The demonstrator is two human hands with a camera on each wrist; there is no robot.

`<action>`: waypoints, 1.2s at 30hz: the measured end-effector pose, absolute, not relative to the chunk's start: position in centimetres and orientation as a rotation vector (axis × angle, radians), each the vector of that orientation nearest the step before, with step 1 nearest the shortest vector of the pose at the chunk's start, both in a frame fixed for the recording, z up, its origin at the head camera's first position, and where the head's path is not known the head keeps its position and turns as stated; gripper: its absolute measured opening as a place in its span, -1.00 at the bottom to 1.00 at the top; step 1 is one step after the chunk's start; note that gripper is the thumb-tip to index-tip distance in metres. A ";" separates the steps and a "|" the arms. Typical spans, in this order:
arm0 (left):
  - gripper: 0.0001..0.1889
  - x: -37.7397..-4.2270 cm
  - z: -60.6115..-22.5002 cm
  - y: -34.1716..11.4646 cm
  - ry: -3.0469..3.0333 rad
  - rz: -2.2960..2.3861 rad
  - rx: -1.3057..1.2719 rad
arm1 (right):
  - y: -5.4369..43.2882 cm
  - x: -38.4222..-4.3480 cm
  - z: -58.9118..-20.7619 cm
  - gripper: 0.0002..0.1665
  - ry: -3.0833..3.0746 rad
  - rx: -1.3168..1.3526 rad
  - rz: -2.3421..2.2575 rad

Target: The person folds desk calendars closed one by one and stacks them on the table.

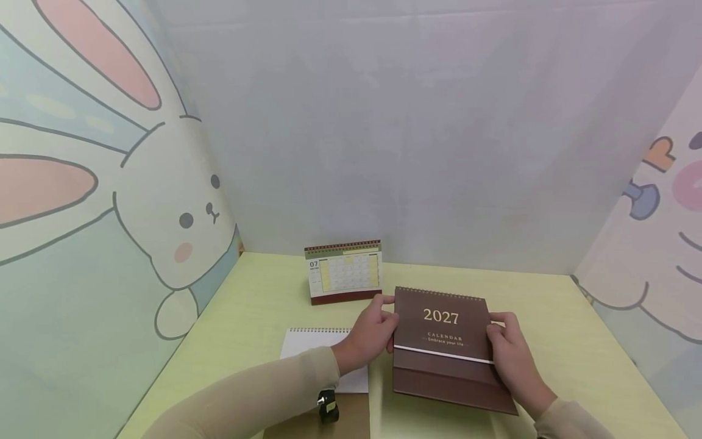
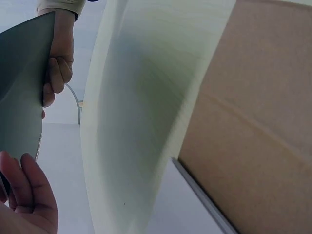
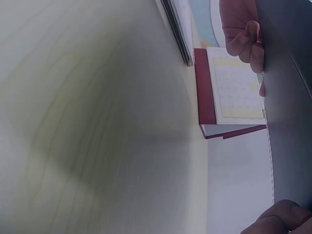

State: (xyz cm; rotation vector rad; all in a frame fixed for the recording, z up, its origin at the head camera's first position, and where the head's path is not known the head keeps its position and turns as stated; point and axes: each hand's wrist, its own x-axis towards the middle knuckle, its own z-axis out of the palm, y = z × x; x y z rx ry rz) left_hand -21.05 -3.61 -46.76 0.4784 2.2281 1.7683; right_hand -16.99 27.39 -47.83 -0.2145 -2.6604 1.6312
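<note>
A brown desk calendar (image 1: 439,332) marked 2027, spiral-bound along its top, is held above the table between both hands. My left hand (image 1: 370,332) pinches its left edge, thumb on the front cover. On the opposite edge, my right hand (image 1: 512,360) grips it with the thumb in front and fingers behind. In the left wrist view the calendar's dark underside (image 2: 22,87) faces the camera, with the right hand (image 2: 59,58) at its far edge. The right wrist view shows the same dark board (image 3: 292,112) and the left hand (image 3: 243,36) beyond it.
A standing desk calendar (image 1: 345,274) showing 07 is at the back. Left of the held calendar lies a white spiral-bound pad (image 1: 307,341), partly under my left arm. A brown cardboard piece (image 1: 351,414) and a small black object (image 1: 328,407) are at the front.
</note>
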 end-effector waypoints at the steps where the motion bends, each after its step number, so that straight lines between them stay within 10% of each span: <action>1: -0.43 -21.0 -46.7 -3.6 2.231 1.769 0.477 | 27.4 -17.0 -47.8 -0.46 -2.661 -0.217 1.640; 36: -0.45 -19.8 -46.4 -7.4 2.284 1.774 0.387 | 24.0 -16.1 -46.5 -0.59 -2.572 -0.112 1.768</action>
